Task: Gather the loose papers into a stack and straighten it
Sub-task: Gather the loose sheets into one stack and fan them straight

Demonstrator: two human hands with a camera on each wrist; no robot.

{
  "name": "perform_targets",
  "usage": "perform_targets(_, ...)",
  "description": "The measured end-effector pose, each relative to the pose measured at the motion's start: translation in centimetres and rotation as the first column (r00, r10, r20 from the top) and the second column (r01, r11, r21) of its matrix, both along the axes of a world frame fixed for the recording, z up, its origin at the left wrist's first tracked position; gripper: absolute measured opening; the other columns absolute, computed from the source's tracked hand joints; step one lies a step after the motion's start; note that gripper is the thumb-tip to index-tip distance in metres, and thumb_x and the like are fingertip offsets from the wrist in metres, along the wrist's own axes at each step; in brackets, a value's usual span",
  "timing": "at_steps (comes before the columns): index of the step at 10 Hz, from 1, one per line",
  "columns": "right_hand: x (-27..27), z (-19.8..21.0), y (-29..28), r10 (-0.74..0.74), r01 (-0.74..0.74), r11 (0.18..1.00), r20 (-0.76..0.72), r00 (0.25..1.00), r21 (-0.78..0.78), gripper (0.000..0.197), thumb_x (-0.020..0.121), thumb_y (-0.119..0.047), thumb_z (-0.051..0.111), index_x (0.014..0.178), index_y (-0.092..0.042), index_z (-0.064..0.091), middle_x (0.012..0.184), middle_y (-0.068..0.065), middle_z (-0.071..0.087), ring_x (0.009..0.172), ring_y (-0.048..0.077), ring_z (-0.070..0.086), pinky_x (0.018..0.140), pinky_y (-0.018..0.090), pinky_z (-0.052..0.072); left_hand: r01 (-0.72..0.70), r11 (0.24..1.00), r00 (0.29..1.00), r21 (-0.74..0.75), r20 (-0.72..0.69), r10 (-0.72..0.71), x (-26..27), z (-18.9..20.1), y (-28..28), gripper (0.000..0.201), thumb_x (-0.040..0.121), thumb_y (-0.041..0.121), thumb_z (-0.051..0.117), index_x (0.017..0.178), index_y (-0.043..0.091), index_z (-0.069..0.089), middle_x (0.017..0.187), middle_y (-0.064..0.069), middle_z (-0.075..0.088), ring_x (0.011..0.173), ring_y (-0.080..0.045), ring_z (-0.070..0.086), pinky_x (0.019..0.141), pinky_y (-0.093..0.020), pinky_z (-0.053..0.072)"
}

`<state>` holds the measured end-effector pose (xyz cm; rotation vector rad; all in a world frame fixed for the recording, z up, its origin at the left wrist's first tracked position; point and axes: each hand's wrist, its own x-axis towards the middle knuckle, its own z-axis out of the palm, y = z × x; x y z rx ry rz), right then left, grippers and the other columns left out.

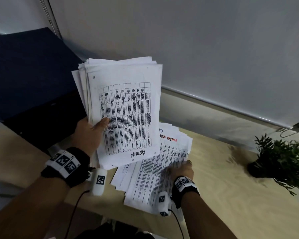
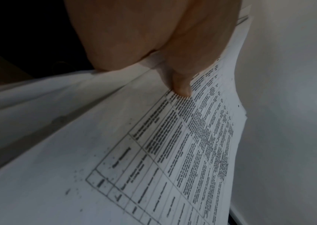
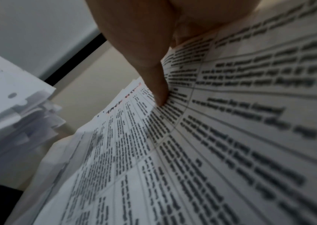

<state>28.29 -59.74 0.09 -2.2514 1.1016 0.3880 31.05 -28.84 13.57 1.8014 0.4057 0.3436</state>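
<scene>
Up at about 12 o'clock from the person's chest, the left hand [image 1: 89, 133] holds a thick bundle of papers [image 1: 123, 107] clear of the counter [image 1: 231, 178], the thumb [image 2: 181, 88] pressed across the top sheet's printed table and the fingers hidden behind the bundle. The top sheet carries a grid of small text and the handwritten word "ADMIN" near its lower edge. The bundle's edges are uneven, with sheets fanning out along its 9 o'clock side and at the top.

Down at 4 o'clock from that bundle, a second spread of loose papers [image 1: 155, 176] lies on the pale wooden counter, its sheets splayed and overlapping; one sheet at the far end shows red handwriting. The right hand [image 1: 181, 169] grips this spread at its 3 o'clock edge, the thumb [image 3: 159, 91] lying on top of the printed sheet; the other fingers cannot be seen. The held bundle's lower corner overlaps the far part of the spread in the head view.

A dark blue binder [image 1: 29, 80] stands at 10 o'clock against the wall, and a small potted plant [image 1: 281, 157] sits at 3 o'clock on the counter, well apart from the papers.
</scene>
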Motion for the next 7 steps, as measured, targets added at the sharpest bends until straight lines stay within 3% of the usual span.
perform_targets(1,0.3,0.7,0.5,0.011,-0.012,1.0,-0.067,0.998,-0.009,0.068,0.078,-0.037,0.078,0.127,-0.002,0.046,0.132,0.02,0.056,0.123,0.037,0.052,0.099,0.042,0.047,0.01,1.0,1.0,-0.001,-0.014,-0.01,0.2,-0.7,0.4,0.02,0.087,0.027,0.074,0.104,0.02,0.067,0.098,0.002,0.069,0.098,-0.019,0.065,0.089,-0.028,0.044)
perform_targets(2,0.4,1.2,2.5,0.018,-0.035,0.995,-0.182,0.983,-0.09,0.097,0.065,-0.065,0.075,0.134,-0.006,0.04,0.137,0.015,0.04,0.127,0.036,0.037,0.102,0.046,0.038,0.012,1.0,0.999,-0.01,-0.031,-0.013,0.3,-1.2,0.8,0.017,0.086,0.029,0.074,0.101,0.023,0.068,0.088,0.01,0.069,0.093,-0.02,0.068,0.09,-0.034,0.05)
perform_targets(3,0.6,0.5,3.6,0.014,-0.026,0.997,-0.142,0.99,-0.079,0.094,0.069,-0.058,0.075,0.137,-0.005,0.037,0.139,0.015,0.037,0.128,0.036,0.035,0.103,0.048,0.037,0.012,1.0,1.0,-0.018,0.0,-0.012,0.2,-1.0,0.9,0.018,0.087,0.026,0.074,0.103,0.024,0.068,0.096,0.002,0.071,0.095,-0.019,0.067,0.09,-0.029,0.046)
perform_targets(4,1.0,-0.6,3.2,-0.025,0.024,1.0,-0.076,0.997,-0.008,0.079,0.076,-0.054,0.07,0.134,-0.006,0.046,0.138,0.012,0.048,0.128,0.031,0.044,0.106,0.043,0.036,0.026,1.0,1.0,-0.013,0.001,-0.026,0.0,-0.9,1.3,0.006,0.087,0.026,0.073,0.091,0.026,0.069,0.093,0.004,0.072,0.089,-0.013,0.068,0.089,-0.028,0.047)
perform_targets(5,1.2,-1.1,2.8,-0.051,0.056,0.996,-0.072,0.996,0.068,0.062,0.081,-0.043,0.071,0.129,-0.008,0.054,0.129,0.01,0.058,0.12,0.028,0.055,0.093,0.034,0.047,0.029,0.999,0.999,0.016,-0.02,-0.028,-0.3,-0.6,1.7,0.016,0.087,0.028,0.073,0.074,0.032,0.063,0.081,0.016,0.066,0.076,0.007,0.062,0.08,-0.019,0.044)
perform_targets(6,0.7,0.0,3.4,-0.039,0.041,0.983,-0.015,0.999,0.177,0.05,0.082,-0.028,0.072,0.126,-0.01,0.057,0.125,0.011,0.06,0.112,0.028,0.06,0.077,0.028,0.044,0.019,0.999,1.0,0.031,-0.021,-0.018,-0.5,-0.3,2.3,0.016,0.088,0.026,0.073,0.078,0.035,0.063,0.085,0.022,0.064,0.083,0.001,0.064,0.087,-0.021,0.043)
perform_targets(7,0.6,1.2,2.1,-0.007,0.005,0.985,0.011,1.0,0.175,0.052,0.073,-0.031,0.079,0.116,-0.007,0.063,0.115,0.012,0.067,0.103,0.03,0.066,0.073,0.027,0.048,0.002,1.0,0.999,0.018,-0.047,-0.001,-0.7,-0.5,2.8,0.007,0.088,0.023,0.073,0.089,0.029,0.069,0.084,0.024,0.068,0.092,-0.011,0.066,0.091,-0.023,0.044)
